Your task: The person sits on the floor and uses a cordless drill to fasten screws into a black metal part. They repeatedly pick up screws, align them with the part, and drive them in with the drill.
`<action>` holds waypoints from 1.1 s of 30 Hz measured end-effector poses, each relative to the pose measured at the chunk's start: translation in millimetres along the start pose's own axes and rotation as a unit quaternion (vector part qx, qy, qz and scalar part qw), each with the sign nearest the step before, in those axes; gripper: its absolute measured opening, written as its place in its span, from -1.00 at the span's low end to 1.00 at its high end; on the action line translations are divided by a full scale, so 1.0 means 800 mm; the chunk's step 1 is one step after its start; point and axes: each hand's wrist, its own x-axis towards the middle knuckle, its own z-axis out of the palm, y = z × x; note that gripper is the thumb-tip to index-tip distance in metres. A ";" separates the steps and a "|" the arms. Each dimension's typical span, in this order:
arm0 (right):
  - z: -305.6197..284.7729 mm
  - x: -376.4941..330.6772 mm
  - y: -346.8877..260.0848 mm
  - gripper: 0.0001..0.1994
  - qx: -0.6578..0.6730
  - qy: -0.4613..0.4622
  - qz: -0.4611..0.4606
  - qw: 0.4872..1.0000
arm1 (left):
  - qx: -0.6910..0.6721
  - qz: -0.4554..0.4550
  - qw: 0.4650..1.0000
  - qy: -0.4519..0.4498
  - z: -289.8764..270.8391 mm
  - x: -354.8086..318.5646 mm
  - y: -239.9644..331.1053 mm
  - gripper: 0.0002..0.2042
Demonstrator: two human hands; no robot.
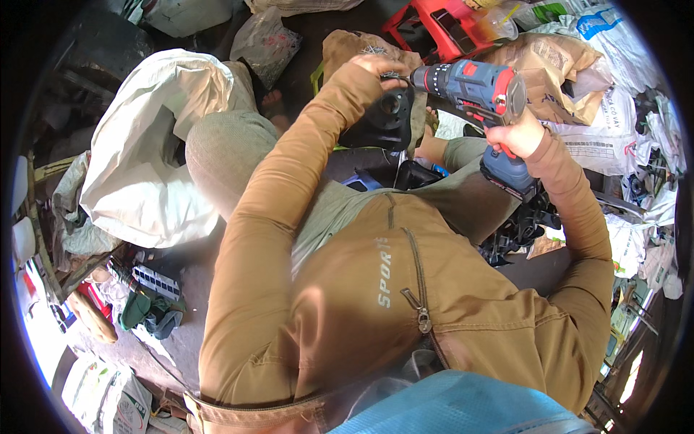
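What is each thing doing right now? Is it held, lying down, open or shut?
Cordless drill: held up sideways in the right hand, tip at the black part.
Black plastic part: steadied by the left hand, resting over the lap.
Jacket zipper: zipped shut.
White sack: lying crumpled on the ground.
Red stool: standing, unused.

Dark, dusty concrete floor (181,267); on it at left a large crumpled white sack (155,145); far right, a red plastic stool (434,25); right, brown paper sacks (557,65).
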 end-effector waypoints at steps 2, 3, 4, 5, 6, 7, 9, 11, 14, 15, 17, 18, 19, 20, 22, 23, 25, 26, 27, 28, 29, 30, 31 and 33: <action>0.001 0.006 -0.008 -0.68 -0.012 -0.027 0.017 0.999 | 0.083 -0.095 0.992 -0.008 -0.007 -0.004 -0.009 -0.21; 0.003 0.009 -0.011 -0.68 -0.012 -0.031 0.017 0.999 | 0.126 -0.193 0.952 -0.200 -0.018 -0.006 -0.020 0.15; 0.004 0.012 -0.012 -0.69 -0.007 -0.042 0.011 0.999 | 0.171 -0.227 0.906 -0.314 -0.020 -0.010 -0.026 0.21; 0.006 0.017 -0.014 -0.68 -0.020 -0.038 0.025 0.999 | 0.178 -0.212 0.898 -0.341 -0.014 -0.015 -0.027 0.22; 0.007 0.021 -0.015 -0.70 -0.022 -0.045 0.026 0.998 | 0.195 -0.196 0.890 -0.364 -0.008 -0.021 -0.028 0.24; 0.009 0.026 -0.015 -0.71 -0.022 -0.052 0.028 0.998 | 0.178 -0.179 0.903 -0.348 -0.001 -0.028 -0.029 0.24; 0.012 0.034 -0.014 -0.75 -0.037 -0.059 0.045 0.997 | 0.129 -0.138 0.928 -0.320 0.016 -0.043 -0.030 0.26; 0.015 0.043 -0.012 -0.77 -0.043 -0.061 0.042 0.996 | 0.103 -0.118 0.947 -0.282 0.031 -0.054 -0.033 0.25; 0.017 0.053 -0.011 -0.81 -0.067 -0.057 0.047 0.995 | 0.084 -0.093 0.963 -0.238 0.049 -0.058 -0.038 0.21; 0.018 0.056 -0.012 -0.82 -0.077 -0.055 0.049 0.994 | 0.086 -0.095 0.961 -0.244 0.054 -0.056 -0.039 0.20; 0.019 0.064 -0.017 -0.83 -0.122 -0.065 0.064 0.988 | 0.091 -0.094 0.959 -0.253 0.061 -0.053 -0.042 0.13; 0.020 0.068 -0.020 -0.84 -0.154 -0.062 0.083 0.983 | 0.094 -0.092 0.958 -0.256 0.064 -0.052 -0.043 0.08; 0.019 0.071 -0.025 -0.85 -0.172 -0.081 0.080 0.979 | 0.097 -0.092 0.956 -0.261 0.066 -0.051 -0.044 0.04; 0.020 0.074 -0.029 -0.86 -0.176 -0.082 0.073 0.978 | 0.097 -0.092 0.958 -0.255 0.067 -0.051 -0.045 0.00; 0.023 0.079 -0.036 -0.86 -0.201 -0.068 0.072 0.975 | 0.100 -0.094 0.959 -0.247 0.069 -0.052 -0.047 -0.09; 0.023 0.082 -0.040 -0.87 -0.213 -0.071 0.078 0.971 | 0.097 -0.094 0.960 -0.245 0.070 -0.052 -0.048 -0.10; 0.023 0.088 -0.048 -0.88 -0.237 -0.078 0.090 0.964 | 0.091 -0.094 0.962 -0.240 0.071 -0.053 -0.050 -0.12; 0.022 0.091 -0.051 -0.88 -0.258 -0.086 0.094 0.958 | 0.088 -0.092 0.963 -0.238 0.072 -0.054 -0.050 -0.12; 0.020 0.095 -0.054 -0.89 -0.278 -0.094 0.096 0.951 | 0.087 -0.090 0.964 -0.234 0.072 -0.054 -0.051 -0.12; 0.019 0.099 -0.056 -0.90 -0.297 -0.100 0.097 0.945 | 0.087 -0.088 0.964 -0.234 0.072 -0.054 -0.052 -0.11; 0.018 0.103 -0.057 -0.90 -0.302 -0.107 0.090 0.943 | 0.086 -0.089 0.965 -0.233 0.072 -0.054 -0.052 -0.11; 0.017 0.108 -0.058 -0.91 -0.307 -0.115 0.084 0.941 | 0.085 -0.090 0.964 -0.235 0.072 -0.054 -0.053 -0.11; 0.016 0.111 -0.059 -0.91 -0.312 -0.123 0.077 0.939 | 0.083 -0.092 0.964 -0.237 0.071 -0.054 -0.052 -0.11; 0.015 0.118 -0.061 -0.91 -0.324 -0.140 0.044 0.934 | 0.093 -0.092 0.963 -0.236 0.070 -0.054 -0.051 -0.10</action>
